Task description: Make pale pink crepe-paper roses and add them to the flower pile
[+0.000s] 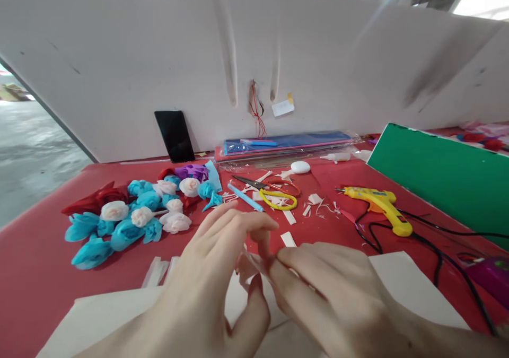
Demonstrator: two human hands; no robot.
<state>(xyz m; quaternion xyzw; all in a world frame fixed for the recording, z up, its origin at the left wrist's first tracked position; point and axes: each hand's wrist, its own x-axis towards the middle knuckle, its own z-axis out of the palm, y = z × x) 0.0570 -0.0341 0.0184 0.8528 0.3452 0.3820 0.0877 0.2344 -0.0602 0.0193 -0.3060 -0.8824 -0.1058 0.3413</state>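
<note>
My left hand and my right hand meet low in the middle of the view, above a sheet of pale paper on the red table. Both pinch a small strip of pale pink crepe paper between thumbs and fingertips. The left hand's fingers curl over it from above; the right hand's fingers press it from the right. Most of the strip is hidden by the fingers.
A heap of blue, white, red and purple paper flowers lies at the left. Yellow-handled scissors, a blue pen, paper scraps, a yellow glue gun with black cable, a green board, a black phone and packed paper sheets surround the hands.
</note>
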